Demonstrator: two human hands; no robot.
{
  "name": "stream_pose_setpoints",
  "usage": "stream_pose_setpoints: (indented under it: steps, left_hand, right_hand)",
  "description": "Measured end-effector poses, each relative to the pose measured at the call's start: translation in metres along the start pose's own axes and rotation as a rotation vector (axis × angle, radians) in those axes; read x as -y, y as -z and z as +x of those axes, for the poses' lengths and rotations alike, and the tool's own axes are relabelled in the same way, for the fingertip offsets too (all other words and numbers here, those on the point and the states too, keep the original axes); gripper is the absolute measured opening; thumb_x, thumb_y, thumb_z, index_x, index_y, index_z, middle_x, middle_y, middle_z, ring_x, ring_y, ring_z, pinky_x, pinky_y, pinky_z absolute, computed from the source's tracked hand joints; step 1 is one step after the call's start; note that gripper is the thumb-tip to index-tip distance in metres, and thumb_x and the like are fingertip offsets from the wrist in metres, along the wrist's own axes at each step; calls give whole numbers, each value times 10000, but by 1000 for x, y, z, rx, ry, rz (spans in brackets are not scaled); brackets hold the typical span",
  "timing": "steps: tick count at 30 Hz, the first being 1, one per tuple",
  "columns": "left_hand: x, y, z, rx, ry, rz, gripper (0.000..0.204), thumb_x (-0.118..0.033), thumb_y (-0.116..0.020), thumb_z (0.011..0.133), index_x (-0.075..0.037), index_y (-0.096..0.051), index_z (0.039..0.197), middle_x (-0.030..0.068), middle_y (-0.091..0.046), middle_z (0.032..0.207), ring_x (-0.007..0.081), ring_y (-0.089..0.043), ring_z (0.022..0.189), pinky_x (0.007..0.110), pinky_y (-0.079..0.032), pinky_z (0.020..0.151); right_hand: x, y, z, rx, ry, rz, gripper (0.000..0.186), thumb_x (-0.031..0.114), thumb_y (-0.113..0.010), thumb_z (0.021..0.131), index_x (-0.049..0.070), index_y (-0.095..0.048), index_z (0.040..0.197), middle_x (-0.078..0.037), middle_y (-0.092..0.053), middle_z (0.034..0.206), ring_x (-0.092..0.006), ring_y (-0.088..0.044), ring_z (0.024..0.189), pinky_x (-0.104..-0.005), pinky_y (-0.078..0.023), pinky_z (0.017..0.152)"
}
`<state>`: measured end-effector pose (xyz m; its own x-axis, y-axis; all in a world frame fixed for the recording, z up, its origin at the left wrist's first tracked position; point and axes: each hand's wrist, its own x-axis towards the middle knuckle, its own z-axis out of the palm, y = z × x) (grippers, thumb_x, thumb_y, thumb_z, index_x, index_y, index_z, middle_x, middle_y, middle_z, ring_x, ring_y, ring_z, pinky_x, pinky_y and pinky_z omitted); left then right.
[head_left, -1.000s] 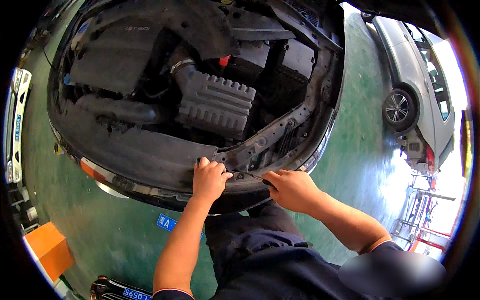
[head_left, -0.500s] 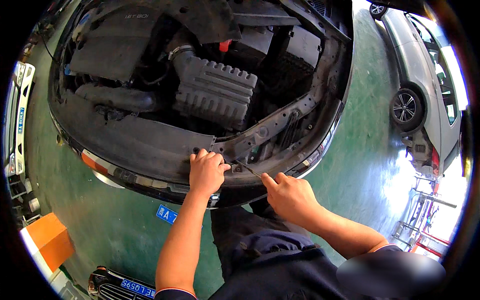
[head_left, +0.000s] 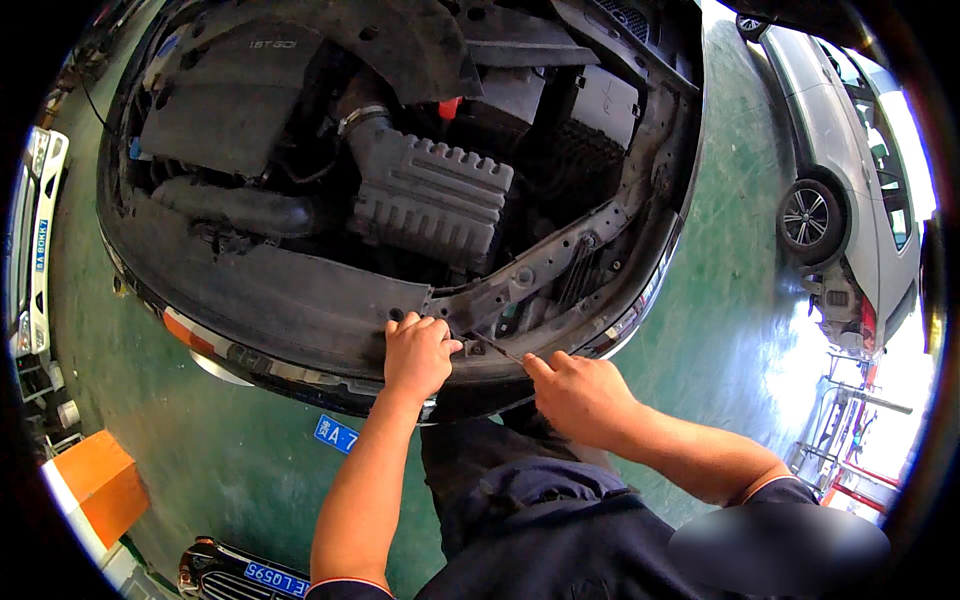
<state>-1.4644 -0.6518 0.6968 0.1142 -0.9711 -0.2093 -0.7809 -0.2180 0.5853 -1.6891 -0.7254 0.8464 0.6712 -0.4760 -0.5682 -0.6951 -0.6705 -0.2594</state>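
Over the front of an open engine bay, my left hand (head_left: 418, 355) is closed, its bent fingers pressed on the right end of the black plastic cover (head_left: 310, 290), thumb pointing right. What lies under those fingers is hidden. My right hand (head_left: 582, 398) is wrapped round a screwdriver (head_left: 497, 346); its handle is hidden in the fist. The thin metal shaft slants up and left, its tip among the parts just right of my left thumb. Beside the tip runs the dark metal front crossmember (head_left: 525, 275).
Behind my hands sit the ribbed air filter box (head_left: 435, 200) and the engine cover (head_left: 225, 100). The front bumper (head_left: 250, 355) curves below. A silver car (head_left: 850, 150) stands at right, an orange box (head_left: 100, 480) at lower left, and a blue plate (head_left: 335, 434) below the bumper.
The view has shifted slightly, so the engine bay sits a little lower. Both hands keep nearly the same places, and the screwdriver's tip stays by my left thumb.
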Motion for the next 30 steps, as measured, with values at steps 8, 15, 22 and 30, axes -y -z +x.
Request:
stream_pose_setpoints:
  steps: [8, 15, 22, 30]
  left_hand:
    - [0, 1, 1, 7, -9, 2, 214, -251, -781, 866, -75, -700, 774, 59, -728, 882, 304, -618, 970, 495, -404, 913]
    - [5, -3, -2, -4, -19, 16, 225, -251, -778, 870, -65, -696, 774, 73, -729, 880, 313, -621, 973, 503, -408, 900]
    - [5, -3, 0, -13, -25, 8, 223, -249, -782, 872, -64, -697, 781, 82, -731, 880, 319, -627, 973, 508, -408, 904]
    - [5, -2, -3, 24, 9, 14, 205, -249, -786, 869, -73, -704, 806, 77, -736, 900, 309, -634, 1000, 511, -411, 936]
  right_hand:
    - [-41, 9, -6, -113, 22, 297, 393, 232, -557, 965, 68, -608, 1318, -223, -709, 1027, -433, -714, 926, -506, -581, 804]
    - [-27, 59, -60, -211, 40, 320, 388, 174, -681, 863, 68, -653, 1236, -152, -704, 956, -370, -711, 897, -468, -580, 757]
    - [-5, 63, -55, -122, 67, 96, 417, 281, -673, 872, 110, -676, 1252, -117, -693, 909, -328, -717, 824, -447, -582, 689]
    - [6, 67, -54, -129, 47, 64, 370, 269, -666, 880, 97, -686, 1207, -118, -695, 913, -337, -715, 816, -449, -582, 689]
